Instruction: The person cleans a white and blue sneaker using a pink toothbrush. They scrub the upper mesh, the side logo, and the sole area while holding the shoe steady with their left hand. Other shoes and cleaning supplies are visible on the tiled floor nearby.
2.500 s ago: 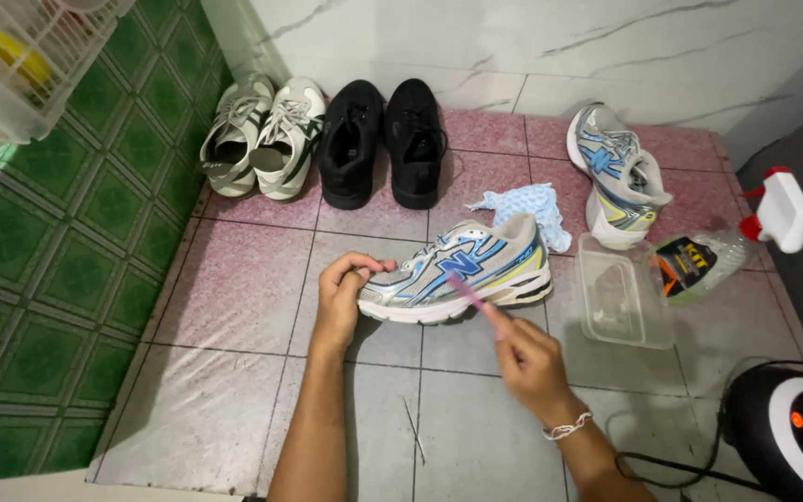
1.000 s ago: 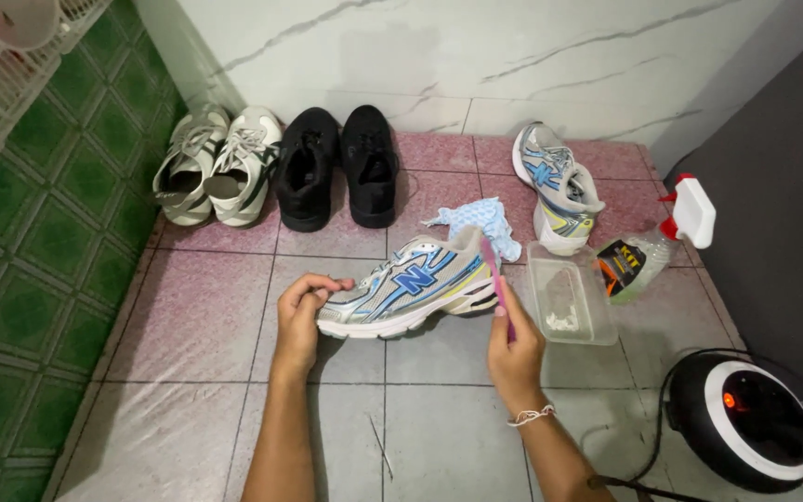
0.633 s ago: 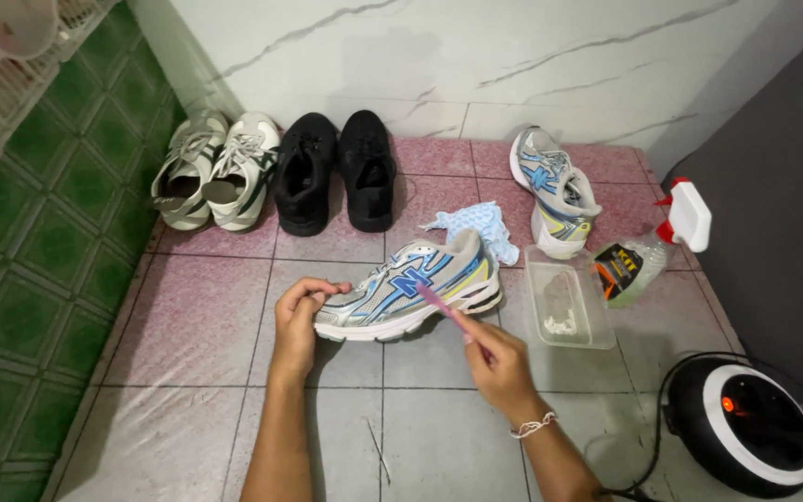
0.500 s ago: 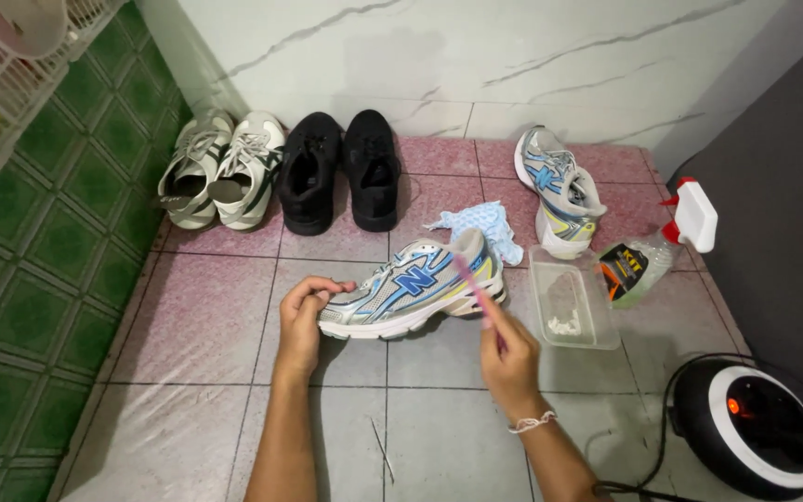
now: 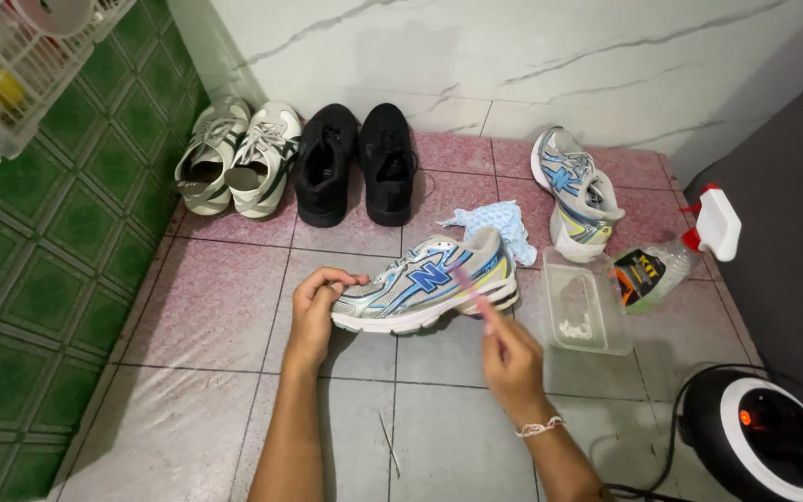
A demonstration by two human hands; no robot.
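Gripping a pink toothbrush, the right hand has drawn back toward the near side of the silver-and-blue sneaker, so the bristles now meet its side panel rather than its heel as half a second ago; the scrubbing looks mid-stroke. The left hand stays clamped on the sneaker's toe, pinning it to the pink floor tiles. Just right of the sneaker sits a clear plastic tray; behind it lies a blue cloth.

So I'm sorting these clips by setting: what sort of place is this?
Probably a tiled corner of a home used for cleaning shoes: pairs of shoes line a marble-look wall, and a spray bottle and a cloth lie on the pink floor tiles.
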